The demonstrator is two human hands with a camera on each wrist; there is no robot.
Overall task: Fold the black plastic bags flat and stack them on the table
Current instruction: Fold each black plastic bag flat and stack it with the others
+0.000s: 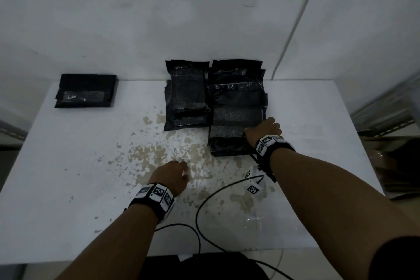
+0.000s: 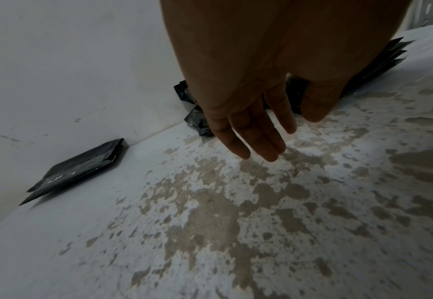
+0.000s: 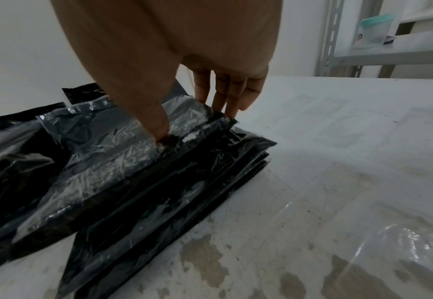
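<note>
Two piles of loose black plastic bags lie at the back middle of the white table [image 1: 68, 188]: a left pile [image 1: 188, 95] and a right pile [image 1: 236, 107]. A small stack of folded bags [image 1: 86, 91] sits at the far left against the wall, also visible as the folded stack [image 2: 82, 168]. My right hand [image 1: 263, 128] is at the right pile's right edge. There the thumb [image 3: 161, 131] presses on the top bag [image 3: 123, 145] while the fingers [image 3: 225, 105] hook its edge, pinching it. My left hand [image 1: 172, 175] hovers over the table's middle with fingers [image 2: 256, 137] straight, holding nothing.
A worn, stained patch [image 1: 163, 152] covers the table's middle. Black cables [image 1: 200, 209] and a white marker block [image 1: 253, 185] lie near the front, beside clear plastic film [image 1: 256, 218]. A metal shelf [image 3: 363, 56] stands to the right of the table. The wall runs right behind the piles.
</note>
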